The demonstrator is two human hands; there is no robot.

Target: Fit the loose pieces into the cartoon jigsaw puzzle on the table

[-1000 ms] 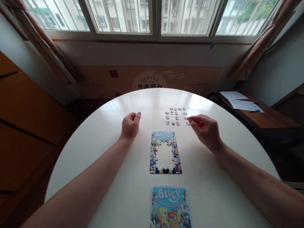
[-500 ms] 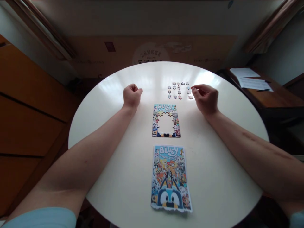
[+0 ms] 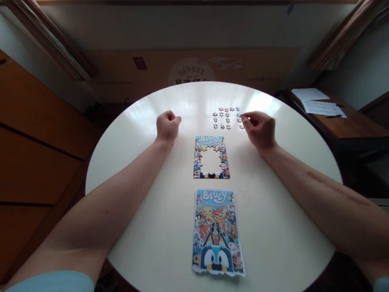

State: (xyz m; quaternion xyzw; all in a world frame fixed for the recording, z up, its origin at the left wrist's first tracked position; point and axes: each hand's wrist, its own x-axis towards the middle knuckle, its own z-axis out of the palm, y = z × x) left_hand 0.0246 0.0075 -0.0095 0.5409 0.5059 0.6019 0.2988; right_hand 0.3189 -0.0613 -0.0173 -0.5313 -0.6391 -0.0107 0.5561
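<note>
My left hand (image 3: 167, 125) rests on the table as a closed fist, left of the puzzle, with nothing showing in it. My right hand (image 3: 259, 127) has thumb and index finger pinched together at the right column of loose jigsaw pieces (image 3: 227, 120), on a small puzzle piece partly hidden by the fingertips. The loose pieces lie in rough rows and columns. Nearer to me is the partly built jigsaw puzzle (image 3: 209, 141), its border joined around an open middle. Below it lies a printed reference picture (image 3: 216, 231) with a torn lower edge.
Everything lies on a round white table (image 3: 146, 239). To the right, a brown side table (image 3: 358, 125) bears paper sheets (image 3: 323, 108) and a dark pen (image 3: 334, 116). An orange-brown cabinet (image 3: 36, 142) stands at the left, and a printed board (image 3: 121, 77) is behind the table.
My right hand has shifted slightly left, its fingertips now over the right column of loose pieces. The view has tilted a little. My left fist stays in place.
</note>
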